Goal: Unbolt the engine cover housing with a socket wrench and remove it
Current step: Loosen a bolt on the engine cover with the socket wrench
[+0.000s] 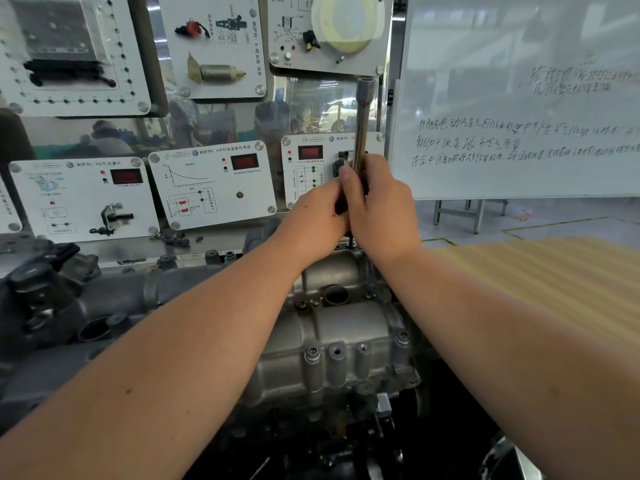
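Both hands are wrapped around the socket wrench (360,140) at the far end of the engine cover housing (346,327), and the reason looks plain enough: the bolt being worked sits at the housing's far edge, so the person has to reach right across the casting with both forearms stretched out. The wrench stands nearly upright above the housing, its dark lower part buried in the hands and its metal shaft rising clear, topped by a square-ended head. The right hand (384,206) grips the shaft with thumb up along it and fingers curled round; the left hand (318,216) is pressed against the right from the side, its fingers closed around the same lower part, as far as the overlap lets me see. Two hands on one tool suggests a stiff bolt, or a need to keep the socket square on its head. A thin dark stem (350,241) shows just beneath the hands, running down to the housing's far edge. The housing itself sits bolted on the engine, directly under the forearms; several bolt heads remain along its near edge, one at (312,352), so I'd judge the unbolting far from finished. Behind the housing stand training panels (211,183) and a whiteboard (519,109).
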`<state>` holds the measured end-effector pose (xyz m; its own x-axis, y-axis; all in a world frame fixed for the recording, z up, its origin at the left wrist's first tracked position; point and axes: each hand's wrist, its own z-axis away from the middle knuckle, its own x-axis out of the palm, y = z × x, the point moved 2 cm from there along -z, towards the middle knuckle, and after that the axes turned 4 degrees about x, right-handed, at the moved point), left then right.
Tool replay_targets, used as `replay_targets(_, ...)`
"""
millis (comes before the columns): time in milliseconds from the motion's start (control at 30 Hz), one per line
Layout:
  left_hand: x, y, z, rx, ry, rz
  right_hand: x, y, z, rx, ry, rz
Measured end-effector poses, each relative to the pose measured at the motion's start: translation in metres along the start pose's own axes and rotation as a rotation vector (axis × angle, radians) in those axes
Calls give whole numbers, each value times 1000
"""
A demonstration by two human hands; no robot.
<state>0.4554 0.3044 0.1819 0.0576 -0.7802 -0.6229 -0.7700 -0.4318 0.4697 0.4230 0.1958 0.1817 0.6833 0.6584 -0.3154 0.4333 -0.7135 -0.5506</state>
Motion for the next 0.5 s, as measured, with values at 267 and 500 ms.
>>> replay_targets(267, 2, -1, 3, 16, -41, 3, 1, 1, 0, 23, 25, -16)
replay_targets(500, 1, 0, 0, 13, 20, -5, 1, -1, 0, -21, -4, 23)
